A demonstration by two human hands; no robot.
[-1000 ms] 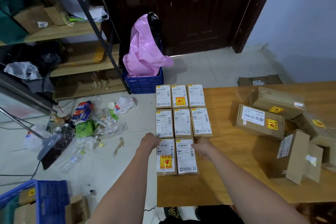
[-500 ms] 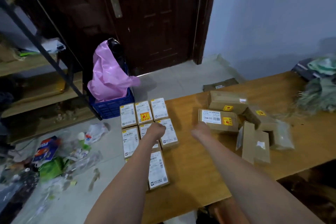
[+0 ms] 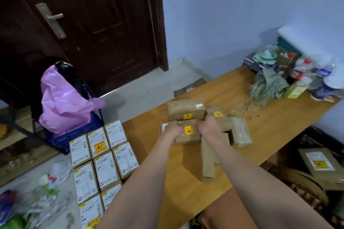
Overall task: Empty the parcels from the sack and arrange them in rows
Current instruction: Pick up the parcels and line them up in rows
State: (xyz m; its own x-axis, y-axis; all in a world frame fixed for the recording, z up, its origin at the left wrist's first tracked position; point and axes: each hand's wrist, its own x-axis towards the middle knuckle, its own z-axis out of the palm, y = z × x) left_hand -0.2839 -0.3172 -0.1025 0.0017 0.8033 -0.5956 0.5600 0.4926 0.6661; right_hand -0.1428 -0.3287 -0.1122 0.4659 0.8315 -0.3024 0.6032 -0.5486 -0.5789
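Both grips clamped on the brown box (image 3: 188,133) at frame centre: left hand (image 3: 173,129), right hand (image 3: 210,126). Lift it level off the desk (image 3: 260,135), then butt it against the rows (image 3: 104,158) lower left.

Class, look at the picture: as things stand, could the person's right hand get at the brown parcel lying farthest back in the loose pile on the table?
Probably yes. The right hand is already in the pile, just in front of that back parcel, whose top lies uncovered.

We have one wide-angle view, worn on the head, looking forward and steeply down along both forearms at the desk (image 3: 242,147) close below, with the floor (image 3: 149,87), a dark door (image 3: 96,24) and a pale wall (image 3: 232,15) farther off.
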